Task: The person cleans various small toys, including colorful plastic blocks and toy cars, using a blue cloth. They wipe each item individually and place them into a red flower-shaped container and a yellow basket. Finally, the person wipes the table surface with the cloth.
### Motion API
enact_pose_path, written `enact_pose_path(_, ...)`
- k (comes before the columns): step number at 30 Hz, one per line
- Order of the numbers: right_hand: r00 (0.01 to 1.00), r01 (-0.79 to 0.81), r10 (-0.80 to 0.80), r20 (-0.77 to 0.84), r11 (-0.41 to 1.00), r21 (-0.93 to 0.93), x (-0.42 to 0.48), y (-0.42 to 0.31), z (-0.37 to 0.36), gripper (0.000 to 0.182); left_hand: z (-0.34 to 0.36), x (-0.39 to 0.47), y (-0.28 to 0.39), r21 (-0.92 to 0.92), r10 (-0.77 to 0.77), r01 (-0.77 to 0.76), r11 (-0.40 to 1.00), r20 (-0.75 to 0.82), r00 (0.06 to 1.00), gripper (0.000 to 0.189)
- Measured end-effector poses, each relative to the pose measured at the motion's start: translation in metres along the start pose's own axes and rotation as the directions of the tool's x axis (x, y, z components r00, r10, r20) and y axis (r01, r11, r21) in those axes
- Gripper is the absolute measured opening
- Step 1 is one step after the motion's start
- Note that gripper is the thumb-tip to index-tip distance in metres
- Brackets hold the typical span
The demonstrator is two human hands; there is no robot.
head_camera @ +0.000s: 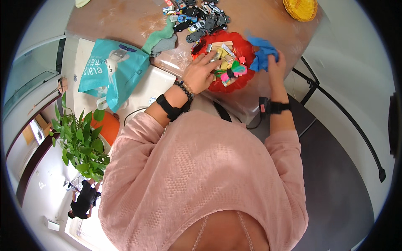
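A red scalloped plastic basin (pixel 248 83) sits on the table before me. In it lie small yellow and wooden blocks (pixel 223 59) and a bundle of pink and green cord (pixel 234 72) with a black tie. My left hand (pixel 200 71) reaches over the basin's near left rim, its fingers apart among the blocks. I see nothing clearly gripped in it. Just right of the basin, my right hand (pixel 277 67) holds a crumpled blue cloth (pixel 263 55), whose left edge meets the basin's rim.
Several toy cars (pixel 201 22) are heaped beyond the basin. Green and grey cloths (pixel 161 40) lie left of them. A yellow woven basket (pixel 301 9) stands at the far right of the table (pixel 125 18). Leftward are a teal bag (pixel 114 72), a leafy plant (pixel 83 141) and a distant person (pixel 84 200).
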State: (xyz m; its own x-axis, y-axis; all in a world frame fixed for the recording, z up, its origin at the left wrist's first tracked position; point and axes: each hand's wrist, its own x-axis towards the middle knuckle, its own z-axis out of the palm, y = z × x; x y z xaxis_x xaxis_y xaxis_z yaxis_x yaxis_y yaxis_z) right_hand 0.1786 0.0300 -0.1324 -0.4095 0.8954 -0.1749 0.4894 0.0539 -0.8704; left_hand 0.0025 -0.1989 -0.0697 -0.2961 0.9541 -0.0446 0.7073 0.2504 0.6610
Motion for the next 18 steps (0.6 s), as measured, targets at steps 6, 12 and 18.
enact_pose_path(6,0.859,0.51,-0.461,0.225,0.813,-0.281,-0.038,-0.056,0.026,0.024,0.002,-0.016,-0.014,-0.151,-0.166,0.141,0.978,-0.161,0.973,0.041)
enact_pose_path(12,0.868,0.496,-0.448,0.212,0.788,-0.365,-0.045,-0.035,0.042,0.023,-0.026,0.005,-0.066,-0.119,-0.3,0.276,0.954,-0.459,0.836,0.029)
enact_pose_path(18,0.999,-0.026,0.029,-0.034,0.995,0.098,-0.056,-0.026,0.056,0.024,-0.071,0.074,-0.138,0.013,-0.467,0.537,0.844,-0.476,0.745,0.045)
